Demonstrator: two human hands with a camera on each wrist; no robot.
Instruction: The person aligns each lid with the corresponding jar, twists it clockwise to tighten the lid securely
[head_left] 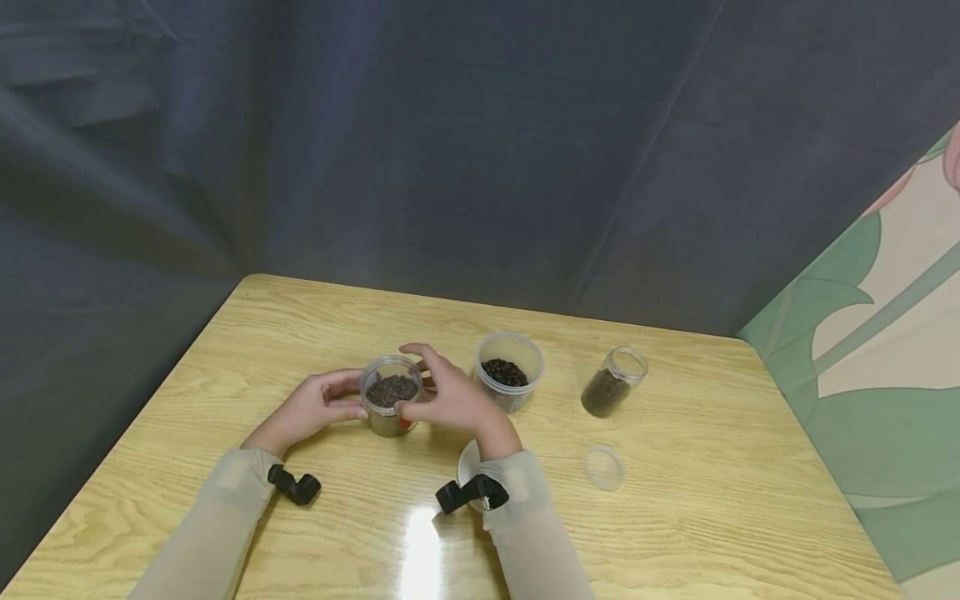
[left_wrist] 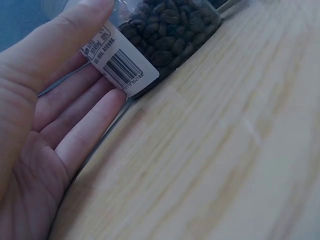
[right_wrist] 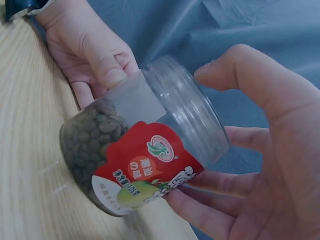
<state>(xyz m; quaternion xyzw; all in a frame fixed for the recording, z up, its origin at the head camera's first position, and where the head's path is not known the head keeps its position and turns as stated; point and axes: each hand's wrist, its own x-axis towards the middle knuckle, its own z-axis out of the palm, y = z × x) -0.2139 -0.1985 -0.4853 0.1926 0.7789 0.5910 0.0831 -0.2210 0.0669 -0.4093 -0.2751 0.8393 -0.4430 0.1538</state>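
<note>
1. Jar [head_left: 386, 425], clear-walled and lidless, lies between both hands over the left part of the tabletop [head_left: 697, 433], close to upright in the head view; whether its base rests on the wood or hangs just above it I cannot tell.
2. Dark beans [head_left: 392, 389] lie inside the jar; a red label [right_wrist: 150, 172] covers part of its wall.
3. Left hand [head_left: 318, 404] grips the jar's left side, thumb on the wall, fingers reaching toward the base beside a barcode sticker [left_wrist: 121, 69].
4. Right hand [head_left: 456, 398] holds the jar from the other side, fingers bent about the labelled wall; its thumb lies close to the rim, and firm contact there is hard to confirm.
5. The step in hand, as I judge it, is steadying or placing the jar with both hands; the next move would call for a level mouth, since nothing covers the beans, and for even pressure from both sides.
6. Just right of the right hand stands a translucent tub [head_left: 529, 357] of darker beans; farther right is a glass jar [head_left: 628, 362] with dark contents, a clear disc [head_left: 604, 467] lying nearer the person.
7. A pale disc [head_left: 468, 463] shows partly beneath the right wrist; dark cloth [head_left: 465, 167] hangs behind the tabletop.
</note>
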